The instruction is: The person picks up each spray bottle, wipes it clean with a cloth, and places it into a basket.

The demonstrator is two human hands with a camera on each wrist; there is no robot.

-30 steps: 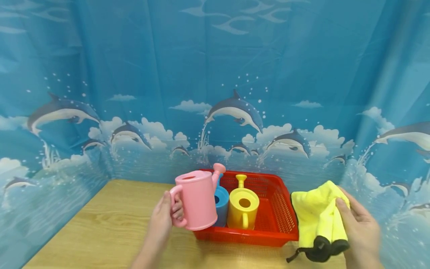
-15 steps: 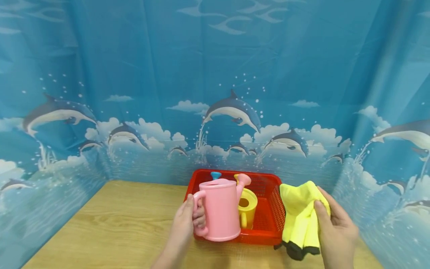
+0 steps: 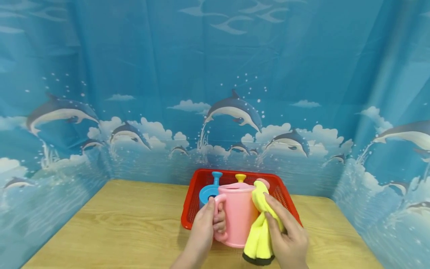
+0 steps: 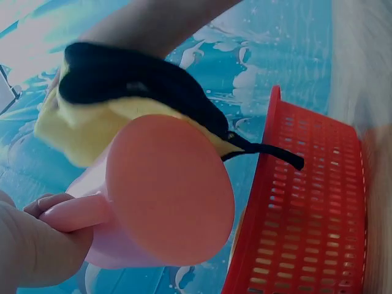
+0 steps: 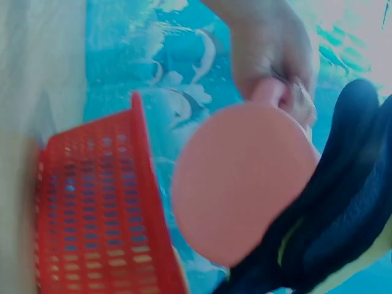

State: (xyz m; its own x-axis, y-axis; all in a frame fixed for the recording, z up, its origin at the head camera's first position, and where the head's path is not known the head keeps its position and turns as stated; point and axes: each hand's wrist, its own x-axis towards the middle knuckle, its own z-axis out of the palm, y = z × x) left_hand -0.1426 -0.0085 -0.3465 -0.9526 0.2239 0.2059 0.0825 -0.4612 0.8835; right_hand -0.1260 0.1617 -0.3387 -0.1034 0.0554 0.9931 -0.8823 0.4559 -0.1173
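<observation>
My left hand (image 3: pixel 203 224) grips the handle of a pink toy watering can (image 3: pixel 236 216), held upright in front of the red basket. In the left wrist view the can's flat round base (image 4: pixel 171 190) faces the camera. My right hand (image 3: pixel 287 235) pinches a folded yellow cloth (image 3: pixel 262 228) with a black edge and a black cord loop (image 4: pixel 282 154). The cloth lies against the can's spout side and covers most of the spout; the pink sprinkler head (image 3: pixel 263 182) shows above it.
Behind the can, the red perforated basket (image 3: pixel 191 209) stands on the wooden table (image 3: pixel 117 224). Inside are a blue watering can (image 3: pixel 208 192) and a yellow one, mostly hidden, with its sprinkler head (image 3: pixel 240 177) showing. A dolphin-print curtain (image 3: pixel 168 93) surrounds the table.
My left hand has carried the pink can to the right, in front of the basket. My right hand has brought the yellow cloth left from beside the basket onto the can's spout side.
</observation>
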